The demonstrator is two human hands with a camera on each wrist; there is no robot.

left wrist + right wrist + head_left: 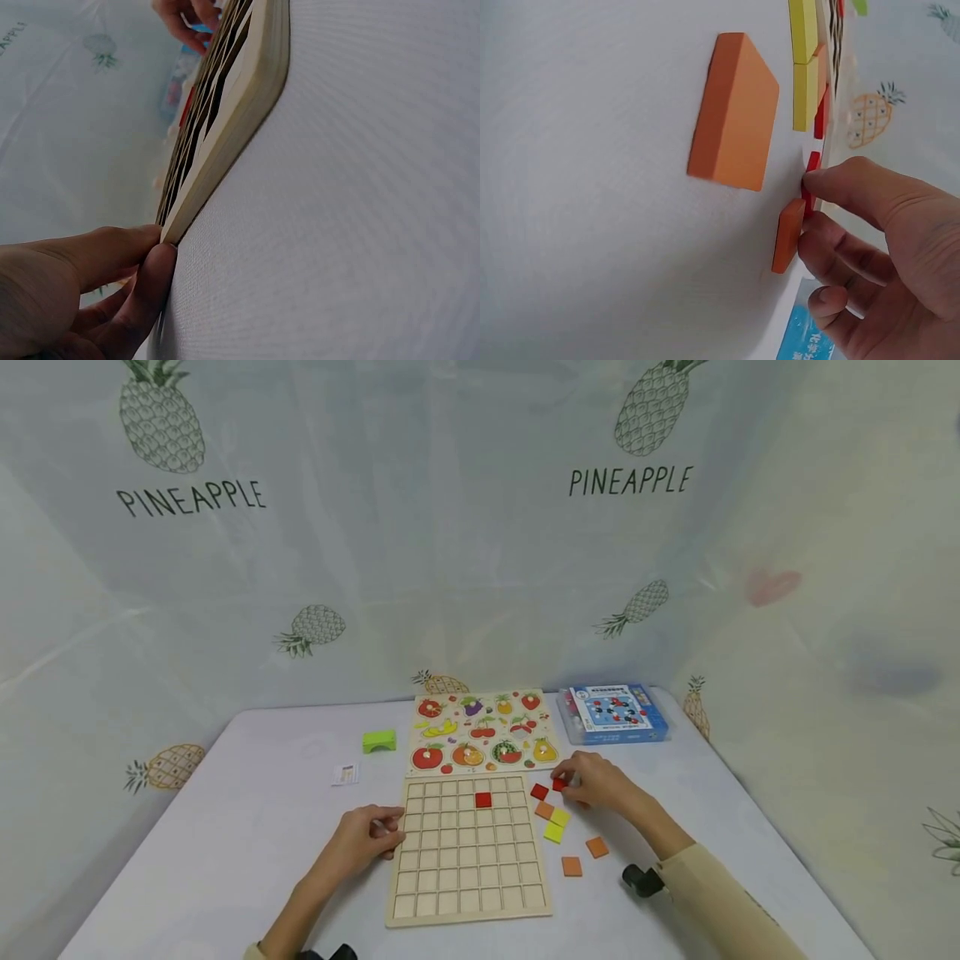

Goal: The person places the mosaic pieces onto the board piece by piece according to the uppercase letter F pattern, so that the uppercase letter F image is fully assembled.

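Note:
A wooden grid board (468, 919) lies flat on the table, one red square tile (483, 799) in a cell of its upper part. At the board's left edge, my left hand (362, 835) pinches the rim between thumb and fingers; the left wrist view shows the fingertips (159, 259) at the board's side. My right hand (597, 782) is right of the board's far corner and pinches another red tile (811, 176) by its edges, low over the table. Close by lie a further red tile (539, 791), orange tiles (572, 867) and two yellow tiles (553, 833).
Behind the grid board lies a fruit puzzle board (447, 737). A blue boxed set (626, 735) stands at the back right. Left of the puzzle are a green arch block (379, 742) and a small white card (346, 774). A pineapple-print curtain hangs behind the table.

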